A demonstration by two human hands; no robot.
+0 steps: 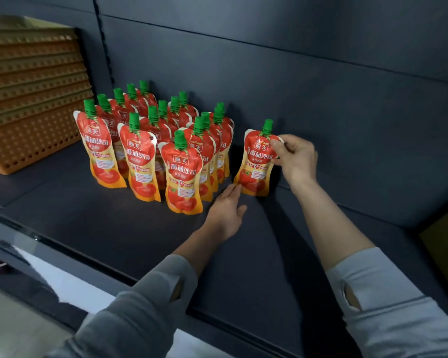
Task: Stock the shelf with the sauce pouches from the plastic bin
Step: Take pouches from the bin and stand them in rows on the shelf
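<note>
A: Where is the pouch being handled?

B: A single sauce pouch (257, 161) stands upright on the dark shelf (114, 228), off by itself at about three o'clock from the group of stocked pouches (161, 146). There is a clear gap of bare shelf between it and the nearest pouch of the group.

A: And the right hand?

B: The right hand (296, 157) is at the pouch's upper right corner, roughly two o'clock from the pouch's middle. Its thumb and fingertips (276, 146) are pinched closed on the top edge of the pouch, just below and beside the green cap (267, 126). The rest of the pouch hangs clear of the palm, toward eight o'clock from the hand.

A: The left hand?

B: The left hand (226, 215) lies low over the shelf, fingers stretched out and fairly close together, holding nothing. Its fingertips reach up to the pouch's bottom left corner, at about seven o'clock from the pouch's middle; they look to be touching or just beside it, I cannot tell which.

A: The others?

B: The group stands upright in rows running back toward the rear panel (295, 86), green caps up. At nine o'clock from them, a stack of orange perforated panels (34, 99) rests on the shelf. Both forearms wear grey sleeves (145, 306).
</note>
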